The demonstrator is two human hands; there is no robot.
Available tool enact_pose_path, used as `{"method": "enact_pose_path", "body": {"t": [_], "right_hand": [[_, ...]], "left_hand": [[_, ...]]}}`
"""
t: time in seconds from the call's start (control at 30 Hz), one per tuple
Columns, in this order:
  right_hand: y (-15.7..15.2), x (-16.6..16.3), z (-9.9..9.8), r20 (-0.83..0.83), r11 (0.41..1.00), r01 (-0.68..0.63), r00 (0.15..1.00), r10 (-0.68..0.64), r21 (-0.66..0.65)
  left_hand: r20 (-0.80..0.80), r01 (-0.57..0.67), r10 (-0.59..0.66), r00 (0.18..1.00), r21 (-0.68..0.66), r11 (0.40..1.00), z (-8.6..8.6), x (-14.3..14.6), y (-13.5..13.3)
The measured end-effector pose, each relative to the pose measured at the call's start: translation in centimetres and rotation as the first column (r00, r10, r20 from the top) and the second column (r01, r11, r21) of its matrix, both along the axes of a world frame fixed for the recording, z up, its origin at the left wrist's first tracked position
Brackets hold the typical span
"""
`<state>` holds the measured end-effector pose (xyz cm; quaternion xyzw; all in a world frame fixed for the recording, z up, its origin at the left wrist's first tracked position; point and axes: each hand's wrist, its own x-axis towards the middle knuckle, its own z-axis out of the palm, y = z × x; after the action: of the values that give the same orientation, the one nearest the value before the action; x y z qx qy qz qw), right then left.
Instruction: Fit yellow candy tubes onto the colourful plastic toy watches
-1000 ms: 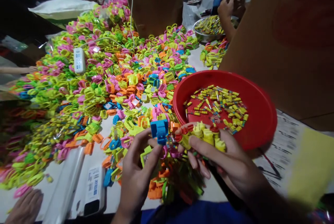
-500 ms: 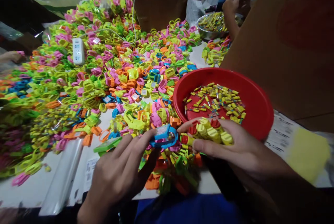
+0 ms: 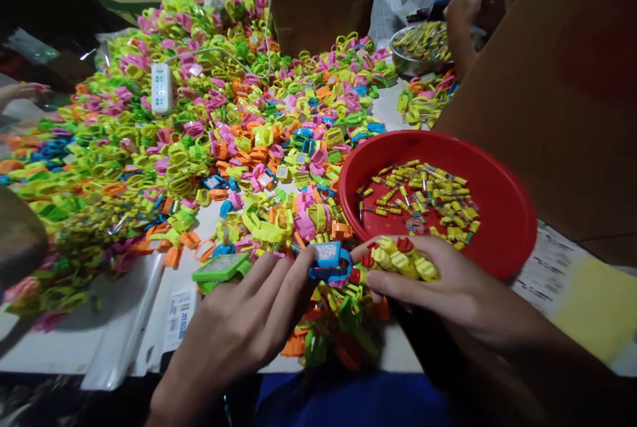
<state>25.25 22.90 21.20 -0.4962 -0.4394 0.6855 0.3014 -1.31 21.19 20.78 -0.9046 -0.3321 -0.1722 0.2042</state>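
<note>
Pinching a blue plastic loop with a pale square tag (image 3: 328,261) at the fingertips (image 3: 298,268) of the left grip (image 3: 233,327); a flat green plastic tag (image 3: 221,270) lying just beyond the left grip, close to its fingers, whether held or only nearby not being clear. Clenching a tight bunch of yellow plastic cylinders with red caps (image 3: 403,260) in the right grip (image 3: 448,288), the thumb closing over them and the bunch reaching almost to the blue loop. Handling small pieces singly, by the look of it, with the full right palm leaving only the left fingertips free for any further fine pinching.

Beyond the right grip, a round red plastic basin (image 3: 505,221) holding loose small yellow pieces with thin metal pins (image 3: 418,201). Farther beyond, a steel bowl (image 3: 405,62) heaped with similar yellow pieces, just beside a co-worker's hand (image 3: 470,6). Ahead of the left grip, a vast heap of pink, lime, orange and blue plastic loops (image 3: 149,148) spreading across a white bench (image 3: 393,354), around a white power strip (image 3: 162,87).
</note>
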Motion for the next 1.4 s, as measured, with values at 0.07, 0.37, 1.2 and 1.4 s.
{"method": "enact_pose_path", "body": {"t": [0.07,0.37,1.2,1.4], "right_hand": [[0.0,-0.2,0.0,0.037,1.000,-0.007,0.999,0.007,0.002],[-1.5,-1.4,-2.3,0.194,0.986,0.138,0.969,-0.153,0.089],[-6.3,1.3,-10.3,0.440,0.927,0.338,0.816,-0.375,0.164],[-6.9,0.6,-14.2,0.475,0.850,0.204,0.754,-0.453,0.486]], "left_hand": [[-0.001,0.003,-0.003,1.000,-0.020,1.000,0.1,0.0,0.1],[-0.003,0.063,-0.064,0.998,-0.105,0.993,-1.5,-0.3,0.0],[0.380,0.127,0.114,0.918,-0.552,0.824,-3.3,1.1,0.5],[0.605,0.386,0.551,0.575,-0.794,0.470,-4.0,0.8,-0.1]]}}
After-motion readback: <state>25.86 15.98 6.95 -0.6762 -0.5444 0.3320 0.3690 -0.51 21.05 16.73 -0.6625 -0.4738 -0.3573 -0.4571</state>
